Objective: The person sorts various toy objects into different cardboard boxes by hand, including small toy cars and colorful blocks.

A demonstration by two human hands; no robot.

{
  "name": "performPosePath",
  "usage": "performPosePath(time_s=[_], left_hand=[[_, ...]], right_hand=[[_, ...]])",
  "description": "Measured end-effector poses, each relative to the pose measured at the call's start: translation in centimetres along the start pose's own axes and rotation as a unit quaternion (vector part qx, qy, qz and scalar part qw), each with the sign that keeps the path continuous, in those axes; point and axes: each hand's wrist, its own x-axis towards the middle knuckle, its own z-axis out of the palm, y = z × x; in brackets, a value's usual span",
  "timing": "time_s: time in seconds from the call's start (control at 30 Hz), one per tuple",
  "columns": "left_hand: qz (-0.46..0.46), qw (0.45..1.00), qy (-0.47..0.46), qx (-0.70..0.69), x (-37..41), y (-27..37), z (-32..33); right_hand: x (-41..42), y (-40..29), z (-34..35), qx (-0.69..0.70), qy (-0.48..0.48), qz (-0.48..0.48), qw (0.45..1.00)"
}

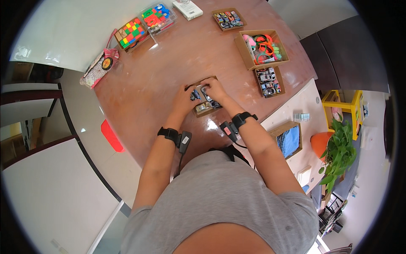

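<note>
A small cardboard box stands on the table in front of me, with several toy cars inside. My left hand reaches over its left side, thumb and fingers around a dark toy car. From the right, my right hand has its fingertips on a silvery toy car in the box, partly hidden by the fingers. Along the near side of the box lie a yellowish toy car and a dark toy car. Each wrist wears a black strap with a small device.
On the brown table are an open box of colourful rings, two more boxes of toy cars, building blocks, a clear tub, a white box and a patterned pouch. Blue cloth sits in a box rightward.
</note>
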Motion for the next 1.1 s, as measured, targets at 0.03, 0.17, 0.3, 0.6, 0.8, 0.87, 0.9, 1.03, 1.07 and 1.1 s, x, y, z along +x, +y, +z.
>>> performPosePath(time_s=[0.03,0.17,0.3,0.6,0.8,0.87,0.9,1.03,1.07,1.1], left_hand=[[-0.004,1.000,0.006,-0.003,0.0,-0.2,0.1],[-0.014,1.000,-0.001,-0.006,0.1,0.3,-0.4],[-0.020,1.000,-0.008,-0.005,0.1,0.0,-0.5],[-0.009,1.000,0.017,0.019,0.1,-0.2,0.2],[0.019,0.999,0.026,0.029,0.1,-0.4,0.1],[0.018,0.999,0.009,0.030,0.2,-0.1,-0.2],[0.016,0.999,0.001,0.031,0.1,-0.1,-0.3],[0.042,0.997,0.035,0.059,0.3,-0.5,0.1],[0.040,0.996,0.037,0.068,0.3,-0.6,0.2],[0.037,0.996,0.039,0.077,0.3,-0.5,0.2]], right_hand=[[-0.1,-0.7,-0.8,0.012,-0.004,0.032,0.999],[-0.5,-0.7,-2.2,-0.056,0.009,0.026,0.998],[-2.6,-3.7,-1.8,-0.282,-0.001,-0.063,0.957],[-2.7,-4.3,-0.6,-0.342,-0.045,-0.046,0.938],[-3.0,-3.4,-0.1,-0.330,-0.010,-0.094,0.939],[-3.0,-3.0,0.1,-0.346,0.012,-0.114,0.931],[-2.9,-3.3,0.1,-0.348,0.000,-0.112,0.931],[-2.6,-3.9,-0.2,-0.351,-0.025,-0.117,0.929],[-2.6,-4.0,-0.3,-0.350,-0.026,-0.121,0.928],[-2.6,-4.0,-0.4,-0.338,-0.011,-0.144,0.930]])
